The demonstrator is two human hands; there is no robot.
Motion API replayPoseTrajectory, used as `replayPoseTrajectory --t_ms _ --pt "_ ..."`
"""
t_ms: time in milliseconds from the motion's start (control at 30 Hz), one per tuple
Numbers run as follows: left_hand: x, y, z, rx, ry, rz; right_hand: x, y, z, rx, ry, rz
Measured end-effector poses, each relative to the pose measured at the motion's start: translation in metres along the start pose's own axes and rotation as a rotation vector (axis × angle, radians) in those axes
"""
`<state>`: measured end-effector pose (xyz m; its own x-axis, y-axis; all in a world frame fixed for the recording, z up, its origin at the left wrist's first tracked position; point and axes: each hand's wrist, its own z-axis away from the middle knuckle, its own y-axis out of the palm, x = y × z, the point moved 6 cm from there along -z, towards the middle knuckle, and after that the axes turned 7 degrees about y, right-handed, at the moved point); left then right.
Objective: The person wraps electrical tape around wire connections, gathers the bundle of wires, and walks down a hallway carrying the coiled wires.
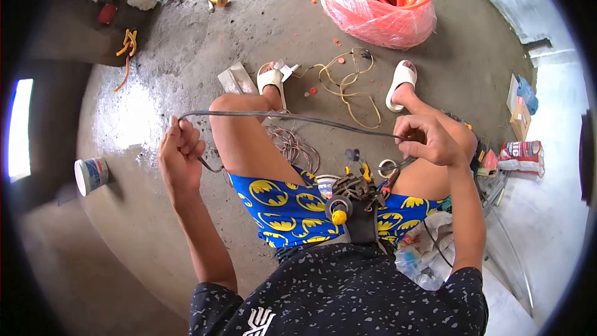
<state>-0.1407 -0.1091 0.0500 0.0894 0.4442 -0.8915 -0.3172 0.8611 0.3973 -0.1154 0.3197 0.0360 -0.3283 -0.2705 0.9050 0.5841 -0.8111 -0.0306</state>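
Observation:
A dark cable runs between my two hands, above my knees. My left hand pinches one part of it, and a length hangs down behind the wrist. On the other side my right hand closes round the cable with thumb and fingers. From that hand a loose length drops toward my lap. A tool pouch with pliers and a yellow-ended roll sits at my waist, below the cable. A tangle of thin reddish wire lies on the floor beyond my left thigh.
A plastic-wrapped coil of orange conduit lies ahead. Yellowish cord loops between my sandals. White buckets stand at the left and far left. A red packet, a cardboard box and a plastic bag are at the right.

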Motion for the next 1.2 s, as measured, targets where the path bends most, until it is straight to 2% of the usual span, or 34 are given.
replayPoseTrajectory --t_ms 133,267,333,367,433,467,500,567,600,633,667,700,767,800,833,900,967,1000,1033,1067,1133,1200 --pt "0.017 -0.018 -0.004 -0.03 -0.03 0.027 0.013 0.004 0.009 0.061 0.007 0.047" --pt "0.027 -0.033 -0.007 -0.075 -0.042 -0.069 0.035 0.004 0.025 -0.036 0.074 -0.042" --pt "0.031 -0.038 -0.009 0.07 -0.074 -0.444 0.049 0.002 0.03 -0.078 0.072 -0.053" --pt "0.036 -0.04 -0.007 0.075 -0.075 -0.44 0.059 0.001 0.033 -0.1 0.068 0.044" --pt "0.027 -0.007 0.005 0.142 0.191 -1.131 0.065 -0.001 0.034 -0.133 0.075 0.145" --pt "0.019 0.021 0.016 0.192 0.261 -1.238 0.072 0.0 0.032 -0.158 -0.065 0.314" --pt "0.018 0.052 0.027 0.294 0.337 -1.104 0.078 0.003 0.03 -0.178 -0.206 0.482" --pt "0.023 0.12 0.056 0.527 0.57 -1.007 0.086 0.016 0.022 -0.144 -0.322 0.606" --pt "0.028 0.155 0.074 0.661 0.732 -1.043 0.089 0.028 0.017 -0.103 -0.255 0.558" --pt "0.038 0.182 0.092 0.8 0.796 -1.047 0.088 0.031 0.016 -0.081 -0.243 0.557" --pt "0.052 0.199 0.103 0.958 0.454 -0.932 0.087 0.034 0.016 -0.059 -0.23 0.556" --pt "0.064 0.209 0.107 0.977 0.345 -0.837 0.086 0.038 0.015 -0.037 -0.217 0.555" --pt "0.069 0.209 0.111 0.917 0.445 -0.787 0.099 0.023 0.025 -0.372 -0.44 0.767" --pt "0.065 0.207 0.113 0.883 0.515 -0.769 0.098 0.014 0.029 -0.507 -0.482 0.85" --pt "0.062 0.202 0.117 0.843 0.579 -0.752 0.088 0.014 0.031 -0.507 -0.482 0.851" --pt "0.065 0.196 0.125 0.82 0.647 -0.753 0.052 -0.012 0.038 -0.892 -0.118 0.709" --pt "0.067 0.194 0.135 0.746 0.756 -0.818 0.033 -0.011 0.034 -0.853 -0.125 0.674" --pt "0.071 0.193 0.14 0.727 0.849 -0.859 0.009 -0.009 0.028 -0.696 0.076 0.247" --pt "0.074 0.19 0.143 0.73 0.848 -0.86 -0.013 0.003 0.022 -0.518 0.265 -0.174" --pt "0.075 0.189 0.146 0.735 0.89 -0.907 -0.01 0.006 0.019 -0.54 0.197 -0.061" --pt "0.08 0.188 0.152 0.74 0.97 -0.941 -0.016 0.002 0.018 -0.538 0.164 -0.058" --pt "0.084 0.185 0.151 0.743 0.937 -0.943 -0.014 0.002 0.017 -0.535 0.133 -0.056"
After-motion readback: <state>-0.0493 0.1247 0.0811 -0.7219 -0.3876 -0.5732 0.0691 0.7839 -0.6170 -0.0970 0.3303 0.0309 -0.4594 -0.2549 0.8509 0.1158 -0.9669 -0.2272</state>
